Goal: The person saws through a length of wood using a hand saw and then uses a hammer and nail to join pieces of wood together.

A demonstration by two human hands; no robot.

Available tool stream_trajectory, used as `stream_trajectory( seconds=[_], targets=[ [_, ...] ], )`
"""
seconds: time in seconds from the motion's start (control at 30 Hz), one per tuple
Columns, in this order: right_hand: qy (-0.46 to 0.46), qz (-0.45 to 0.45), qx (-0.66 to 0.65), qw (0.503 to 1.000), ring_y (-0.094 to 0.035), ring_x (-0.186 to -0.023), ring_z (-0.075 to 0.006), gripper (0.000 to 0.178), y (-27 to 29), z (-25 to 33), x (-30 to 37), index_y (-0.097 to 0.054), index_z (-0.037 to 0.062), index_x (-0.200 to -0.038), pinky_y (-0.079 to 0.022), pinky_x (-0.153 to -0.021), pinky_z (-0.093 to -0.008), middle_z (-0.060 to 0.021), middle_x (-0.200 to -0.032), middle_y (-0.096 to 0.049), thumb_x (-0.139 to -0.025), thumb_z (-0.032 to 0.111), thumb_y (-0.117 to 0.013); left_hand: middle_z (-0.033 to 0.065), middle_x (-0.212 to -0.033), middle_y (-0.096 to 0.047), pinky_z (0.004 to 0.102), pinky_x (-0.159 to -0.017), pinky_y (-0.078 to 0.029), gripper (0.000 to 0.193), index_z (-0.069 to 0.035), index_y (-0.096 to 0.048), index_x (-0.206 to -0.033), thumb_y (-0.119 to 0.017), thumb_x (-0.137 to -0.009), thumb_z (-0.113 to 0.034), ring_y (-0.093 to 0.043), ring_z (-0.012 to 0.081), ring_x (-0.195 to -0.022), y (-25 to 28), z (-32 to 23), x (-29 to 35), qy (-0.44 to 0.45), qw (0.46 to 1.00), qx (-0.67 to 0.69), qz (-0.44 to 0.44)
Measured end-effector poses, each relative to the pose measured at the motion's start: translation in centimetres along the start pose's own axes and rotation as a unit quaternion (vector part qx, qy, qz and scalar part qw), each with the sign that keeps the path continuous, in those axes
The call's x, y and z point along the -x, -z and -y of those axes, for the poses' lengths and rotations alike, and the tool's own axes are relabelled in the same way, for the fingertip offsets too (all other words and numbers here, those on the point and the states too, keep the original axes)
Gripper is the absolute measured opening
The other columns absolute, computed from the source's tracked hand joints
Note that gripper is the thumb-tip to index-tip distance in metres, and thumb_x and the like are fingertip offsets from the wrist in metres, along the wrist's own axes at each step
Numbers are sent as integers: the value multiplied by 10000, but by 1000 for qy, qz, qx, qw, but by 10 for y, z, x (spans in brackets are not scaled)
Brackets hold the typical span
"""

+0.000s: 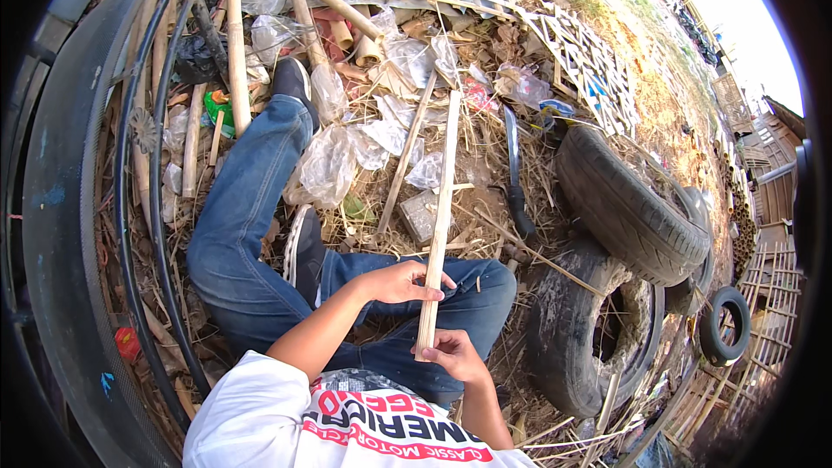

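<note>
- Bamboo strip (445, 178): pale cream to straw, long, flat, nearly straight; faint grain along its length, lower end cut blunt. Runs from lower centre to upper centre of frame, leaning slightly right at the top.
- Left hand (400, 282): fingers closed about the strip's lower part, little gap; fingertips show at its right edge.
- Right hand (458, 355): fingers pinched on the strip's bottom end, thumb against it.
- Below the strip: blue jeans (247, 199), legs folded, centre-left to centre.
- Just left of the strip, centre: a thinner stick (407, 156) and a grey block (420, 216) on the littered ground.
- Right of centre: machete (513, 152), blade upward, dark handle.
- Right side: worn tyres (628, 204), one leaning on another.
- Upper right: slatted bamboo lattice (589, 65).
</note>
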State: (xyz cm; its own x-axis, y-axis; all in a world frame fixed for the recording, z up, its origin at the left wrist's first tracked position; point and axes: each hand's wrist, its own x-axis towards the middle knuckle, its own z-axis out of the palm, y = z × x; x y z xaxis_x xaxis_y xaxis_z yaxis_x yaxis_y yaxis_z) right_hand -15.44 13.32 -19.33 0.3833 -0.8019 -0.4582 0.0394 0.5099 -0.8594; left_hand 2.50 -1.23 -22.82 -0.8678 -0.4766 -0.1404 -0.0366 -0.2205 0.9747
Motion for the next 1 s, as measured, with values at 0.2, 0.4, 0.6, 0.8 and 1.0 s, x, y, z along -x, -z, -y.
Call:
stream_trajectory(
  seconds=[0.2,0.4,0.6,0.8,1.0],
  targets=[
    [16,5,-16,1000,-627,-807,-126,165,-1,-5,-1,-688,-55,-940,-509,-750,-274,-73,-879,-678,-871,93,-674,12,-930,-611,293,-866,-457,371,-84,-625,-1204,-670,-899,-290,-567,112,-913,0,3,1,-3,1000,-3,-2],
    [15,6,-11,1000,-629,-809,-128,166,0,-6,1,-688,-55,-938,-509,-749,-274,-75,-880,-681,-874,97,-673,6,-924,-604,289,-866,-453,381,-81,-629,-1204,-677,-893,-295,-564,110,-912,-1,3,0,-8,1000,0,1],
    [2,4,-18,1000,-631,-806,-125,168,-1,-4,0,-687,-52,-933,-511,-747,-273,-74,-866,-682,-872,105,-679,-1,-919,-596,285,-860,-451,385,-72,-623,-1212,-680,-892,-277,-557,104,-904,0,6,-1,-12,1000,17,8],
    [-1,8,-35,999,-626,-801,-120,154,-1,-5,-3,-681,-37,-928,-508,-743,-269,-64,-858,-679,-874,107,-677,61,-976,-664,309,-878,-468,385,-73,-625,-1205,-673,-896,-296,-597,134,-942,2,12,-1,-10,999,30,2],
    [-18,12,-50,999,-611,-800,-112,136,1,-9,-6,-674,-30,-915,-499,-744,-267,-51,-856,-667,-875,99,-671,55,-969,-661,309,-868,-471,387,-74,-622,-1214,-668,-900,-296,-589,125,-934,4,19,-2,-12,999,32,2]
  ],
)
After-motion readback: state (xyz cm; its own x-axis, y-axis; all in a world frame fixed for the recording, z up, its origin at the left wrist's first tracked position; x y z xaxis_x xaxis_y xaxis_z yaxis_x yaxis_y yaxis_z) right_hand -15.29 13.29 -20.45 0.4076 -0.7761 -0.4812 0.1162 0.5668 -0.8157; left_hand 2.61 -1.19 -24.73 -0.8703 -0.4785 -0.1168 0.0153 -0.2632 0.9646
